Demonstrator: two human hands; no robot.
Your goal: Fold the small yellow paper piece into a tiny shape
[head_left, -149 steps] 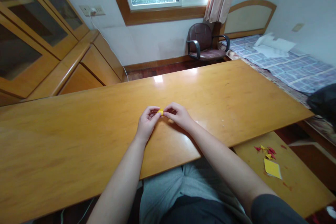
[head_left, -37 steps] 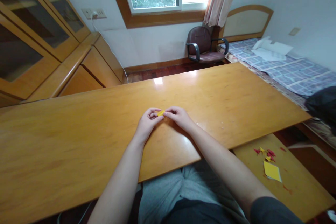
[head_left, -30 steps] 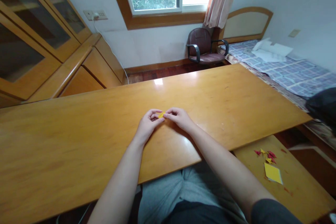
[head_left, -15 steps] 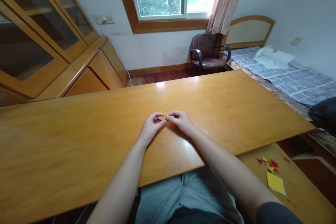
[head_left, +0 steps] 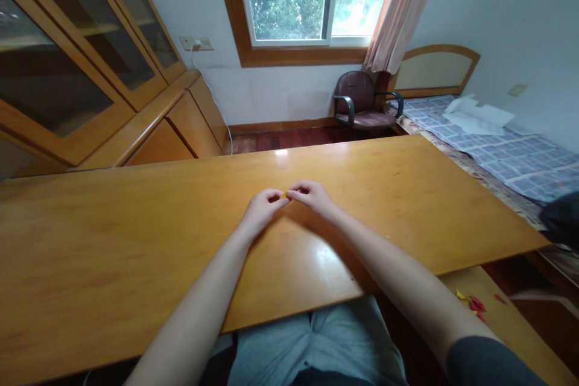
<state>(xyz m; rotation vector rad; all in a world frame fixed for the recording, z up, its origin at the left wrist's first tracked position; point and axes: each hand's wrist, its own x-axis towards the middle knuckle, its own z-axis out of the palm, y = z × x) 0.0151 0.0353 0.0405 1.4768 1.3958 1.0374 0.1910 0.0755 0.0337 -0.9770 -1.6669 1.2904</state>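
Note:
A small piece of folded yellow paper (head_left: 284, 195) is pinched between my two hands, just above the wooden table (head_left: 136, 241). My left hand (head_left: 266, 206) grips it from the left with thumb and fingers together. From the right, my right hand (head_left: 311, 195) pinches its other side, the fingertips of both hands almost meeting. Most of the paper is covered by my fingers, so its exact shape cannot be made out.
Red and yellow folded paper pieces (head_left: 476, 304) lie on a lower wooden surface (head_left: 511, 329) at the right, partly behind my right arm. Beyond the table are a brown armchair (head_left: 362, 99), a bed (head_left: 502, 139) and a glass-door cabinet (head_left: 122, 84).
My view has shifted, so the room appears lower and slightly to the right. Both hands keep hold of the yellow paper, and less of it shows. The yellow square sheet is now out of sight.

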